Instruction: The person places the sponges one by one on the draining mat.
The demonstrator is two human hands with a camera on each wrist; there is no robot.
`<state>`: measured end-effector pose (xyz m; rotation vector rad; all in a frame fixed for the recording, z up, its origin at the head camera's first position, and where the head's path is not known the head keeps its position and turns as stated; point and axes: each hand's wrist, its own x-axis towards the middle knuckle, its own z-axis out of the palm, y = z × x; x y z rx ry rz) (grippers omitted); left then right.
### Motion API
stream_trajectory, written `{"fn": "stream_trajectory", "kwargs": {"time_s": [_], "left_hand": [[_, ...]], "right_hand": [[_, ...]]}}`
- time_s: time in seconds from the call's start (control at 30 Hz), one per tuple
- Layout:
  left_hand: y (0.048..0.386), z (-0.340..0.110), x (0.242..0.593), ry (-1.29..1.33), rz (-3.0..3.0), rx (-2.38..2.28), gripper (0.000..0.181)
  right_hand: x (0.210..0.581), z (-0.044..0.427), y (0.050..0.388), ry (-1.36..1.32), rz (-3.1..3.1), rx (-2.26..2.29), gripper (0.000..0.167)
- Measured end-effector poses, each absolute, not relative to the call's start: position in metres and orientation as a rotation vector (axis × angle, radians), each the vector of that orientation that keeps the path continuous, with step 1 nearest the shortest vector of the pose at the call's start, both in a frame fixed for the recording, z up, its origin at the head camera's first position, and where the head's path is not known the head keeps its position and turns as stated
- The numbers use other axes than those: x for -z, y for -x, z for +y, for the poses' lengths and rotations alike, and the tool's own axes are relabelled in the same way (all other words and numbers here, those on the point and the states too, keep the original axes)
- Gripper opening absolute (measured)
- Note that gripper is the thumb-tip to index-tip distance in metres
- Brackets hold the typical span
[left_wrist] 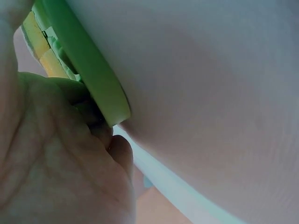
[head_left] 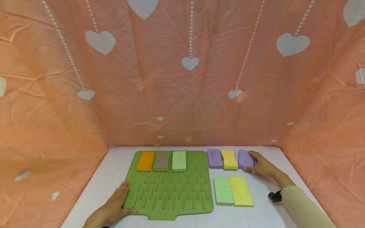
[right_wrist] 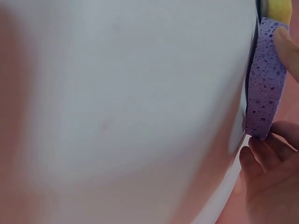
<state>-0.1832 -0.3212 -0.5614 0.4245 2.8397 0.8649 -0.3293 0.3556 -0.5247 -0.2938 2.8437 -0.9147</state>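
Note:
A green ridged mat (head_left: 168, 193) lies on the white table with an orange sponge (head_left: 146, 161), a brown one (head_left: 162, 160) and a pale green one (head_left: 179, 161) along its back. My left hand (head_left: 115, 202) rests against the mat's left edge, fingers extended, thumb at the front corner; the left wrist view shows the fingers at the mat's rim (left_wrist: 100, 86). At the back right, my right hand (head_left: 263, 165) holds a purple sponge (head_left: 245, 159) by its sides between thumb and fingers. In the right wrist view, the thumb and fingertips touch the purple sponge (right_wrist: 266, 81).
Left of the held sponge lie a yellow sponge (head_left: 229, 160) and another purple sponge (head_left: 214, 158). Nearer the front, a light green sponge (head_left: 223, 191) and a yellow one (head_left: 241, 191) lie side by side. A peach curtain with hearts (head_left: 171, 104) surrounds the table.

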Motion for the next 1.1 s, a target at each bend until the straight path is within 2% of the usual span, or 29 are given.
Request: {"fn": "stream_trajectory", "kwargs": {"time_s": [0.7, 1.1], "left_hand": [[0.182, -0.32, 0.56, -0.386, 2.799, -0.907, 0.13], [0.177, -0.314, 0.547, -0.4, 2.751, -0.986, 0.126]], "right_hand": [[0.522, 0.353, 0.317, 0.301, 2.938, 0.962, 0.112], [0.517, 0.351, 0.314, 0.298, 2.973, 1.001, 0.111]]}}
